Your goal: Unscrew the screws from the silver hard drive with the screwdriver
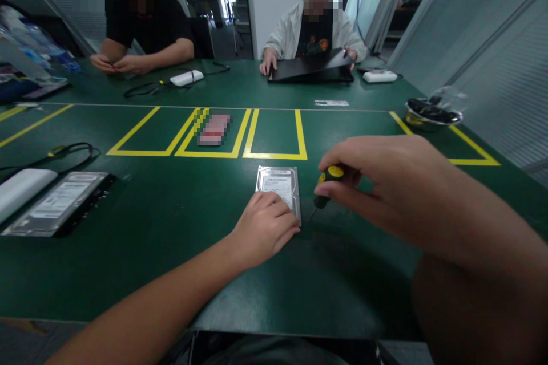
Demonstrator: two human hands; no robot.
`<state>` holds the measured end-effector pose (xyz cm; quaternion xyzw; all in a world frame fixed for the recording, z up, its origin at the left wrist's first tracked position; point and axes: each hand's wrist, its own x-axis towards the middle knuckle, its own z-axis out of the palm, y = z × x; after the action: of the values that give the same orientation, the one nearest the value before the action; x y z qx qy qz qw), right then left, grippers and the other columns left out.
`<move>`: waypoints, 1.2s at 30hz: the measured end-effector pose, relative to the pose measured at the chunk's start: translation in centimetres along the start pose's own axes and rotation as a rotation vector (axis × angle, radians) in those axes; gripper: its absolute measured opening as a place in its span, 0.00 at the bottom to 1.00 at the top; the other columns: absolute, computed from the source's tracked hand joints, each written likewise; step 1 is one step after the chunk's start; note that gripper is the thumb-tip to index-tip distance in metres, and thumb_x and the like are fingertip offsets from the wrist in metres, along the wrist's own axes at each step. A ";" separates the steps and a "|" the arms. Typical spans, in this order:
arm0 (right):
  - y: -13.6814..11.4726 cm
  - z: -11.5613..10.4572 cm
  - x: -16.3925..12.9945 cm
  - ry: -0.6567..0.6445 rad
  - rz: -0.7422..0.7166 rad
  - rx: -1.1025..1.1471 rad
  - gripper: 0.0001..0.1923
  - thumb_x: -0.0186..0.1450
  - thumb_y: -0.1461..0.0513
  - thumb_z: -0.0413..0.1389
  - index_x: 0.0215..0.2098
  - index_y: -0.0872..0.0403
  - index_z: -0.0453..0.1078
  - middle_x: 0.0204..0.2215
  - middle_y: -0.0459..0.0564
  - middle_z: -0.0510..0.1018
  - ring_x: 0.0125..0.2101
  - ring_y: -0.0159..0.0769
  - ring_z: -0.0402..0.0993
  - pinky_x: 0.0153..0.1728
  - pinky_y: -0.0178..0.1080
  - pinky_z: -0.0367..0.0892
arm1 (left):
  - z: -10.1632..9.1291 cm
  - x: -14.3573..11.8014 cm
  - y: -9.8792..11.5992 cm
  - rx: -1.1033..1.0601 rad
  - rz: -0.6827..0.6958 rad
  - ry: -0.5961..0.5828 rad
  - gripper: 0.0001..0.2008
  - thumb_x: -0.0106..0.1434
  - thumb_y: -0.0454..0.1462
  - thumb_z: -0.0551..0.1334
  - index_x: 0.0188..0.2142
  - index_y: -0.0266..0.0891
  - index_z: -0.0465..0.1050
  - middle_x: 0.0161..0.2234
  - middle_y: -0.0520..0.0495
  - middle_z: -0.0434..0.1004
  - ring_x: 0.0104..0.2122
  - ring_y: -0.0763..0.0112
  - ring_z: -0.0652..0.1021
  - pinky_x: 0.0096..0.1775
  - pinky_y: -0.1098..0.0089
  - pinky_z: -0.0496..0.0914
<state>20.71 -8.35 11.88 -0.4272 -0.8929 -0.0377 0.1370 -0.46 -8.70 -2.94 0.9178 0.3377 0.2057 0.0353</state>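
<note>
- Green matting covers the tabletop [171, 228], marked with yellow taped boxes toward the middle.
- Close to the near edge, the left hand [263, 228] lies knuckles up, fingers curled over the near end of a silver hard drive [279, 185], pressing it flat against the tabletop.
- The hard drive lies label up, just short of the yellow boxes, about midway between the left and right edges.
- Just beside the drive's right side, the right hand [377, 182] pinches a screwdriver [326, 185] with a yellow and black handle, fingertips closed round the grip; the tip points down near the drive's near right corner, though I cannot tell whether it touches.
- By the left edge lie a second hard drive [55, 204] on a dark tray, a white box [21, 191] and a looped black cable [71, 153].
- A pink blurred card [214, 129] sits inside one yellow box.
- Toward the far right corner stands a metal bowl [432, 113] of dark parts.
- At the far edge, one person rests both hands together near a white adapter [186, 77]; another person holds a black laptop [312, 68].
</note>
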 end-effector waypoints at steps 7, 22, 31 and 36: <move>-0.6 0.5 0.5 -0.078 -0.028 0.084 0.05 0.65 0.62 0.57 0.30 0.52 0.70 0.25 0.45 0.75 0.25 0.34 0.68 0.27 0.37 0.55 | 0.2 -0.1 -0.2 -0.101 -0.022 0.047 0.06 0.66 0.40 0.62 0.35 0.43 0.77 0.33 0.50 0.77 0.39 0.63 0.70 0.43 0.60 0.59; -0.4 0.6 0.5 -0.082 -0.029 0.086 0.05 0.64 0.62 0.58 0.30 0.52 0.69 0.25 0.45 0.74 0.25 0.34 0.68 0.27 0.37 0.56 | 0.4 0.4 0.6 -0.155 -0.159 0.021 0.05 0.64 0.40 0.63 0.34 0.44 0.79 0.33 0.50 0.80 0.39 0.61 0.71 0.43 0.58 0.58; -0.4 0.6 0.6 -0.099 -0.019 0.071 0.04 0.64 0.63 0.57 0.31 0.53 0.71 0.26 0.46 0.74 0.26 0.35 0.69 0.27 0.37 0.57 | 0.4 0.7 0.8 -0.189 -0.199 0.023 0.04 0.62 0.39 0.64 0.34 0.44 0.78 0.32 0.52 0.79 0.39 0.61 0.71 0.42 0.59 0.58; -0.4 0.7 0.6 -0.092 -0.019 0.084 0.04 0.65 0.61 0.58 0.31 0.53 0.71 0.26 0.46 0.75 0.26 0.35 0.70 0.28 0.37 0.58 | 0.4 0.7 0.8 -0.198 -0.202 0.010 0.05 0.63 0.39 0.63 0.34 0.43 0.78 0.31 0.50 0.79 0.39 0.61 0.71 0.42 0.59 0.58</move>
<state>19.82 -8.01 11.36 -0.4139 -0.9031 0.0180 0.1131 0.68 -8.80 -2.87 0.8702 0.4066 0.2378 0.1447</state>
